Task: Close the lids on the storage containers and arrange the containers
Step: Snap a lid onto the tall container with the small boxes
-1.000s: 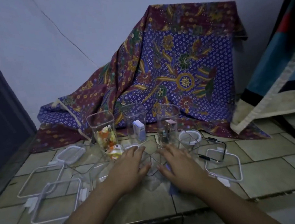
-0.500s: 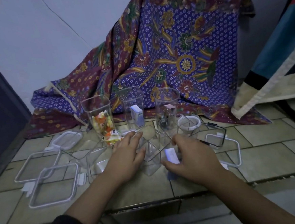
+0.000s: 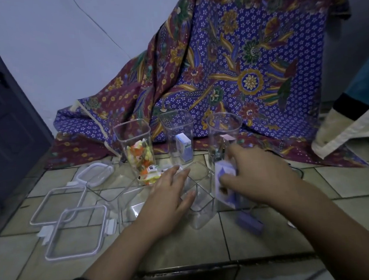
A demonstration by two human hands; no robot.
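Three tall clear containers stand open in a row by the cloth: one with colourful sweets (image 3: 138,152), one with a small white box (image 3: 180,141), one with dark items (image 3: 222,137). A low clear container (image 3: 200,196) sits in front, and my left hand (image 3: 169,198) rests on its left rim, fingers spread. My right hand (image 3: 257,176) grips a small purple-and-white packet (image 3: 225,185) tilted at that container's right edge. Another empty clear container (image 3: 128,201) stands to the left. Three white-rimmed lids (image 3: 75,232) (image 3: 56,205) (image 3: 94,172) lie on the tiles at left.
A patterned purple and maroon cloth (image 3: 229,70) drapes over something behind the containers. A dark door (image 3: 2,110) is at the left, and hanging fabric (image 3: 354,115) at the right. A blurred purple item (image 3: 249,223) lies on the tiles under my right wrist. The tiled step edge (image 3: 189,269) runs close to me.
The view has tilted down and closer. My right hand has picked up the small packet and raised it beside the low container. My left hand stays on the container's rim.
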